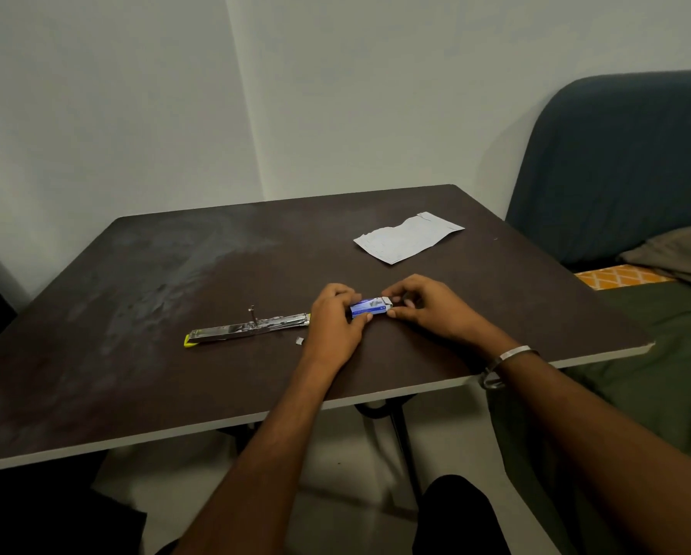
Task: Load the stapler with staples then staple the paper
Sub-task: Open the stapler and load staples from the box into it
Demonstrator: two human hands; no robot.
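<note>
A small blue and white staple box (pixel 369 307) is held just above the dark table between both hands. My left hand (pixel 335 320) grips its left end, my right hand (pixel 423 308) pinches its right end at the white flap. The stapler (pixel 247 329) lies flat on the table, swung fully open, shiny metal with a yellow tip at its left end, just left of my left hand. A tiny bit of staples (pixel 299 341) lies on the table beside it. The torn white paper (pixel 408 237) rests farther back to the right.
The dark brown table (pixel 135 314) ends close in front of me and at the right. A blue sofa (pixel 616 162) with a cushion and green cover stands at the right. White walls rise behind the table.
</note>
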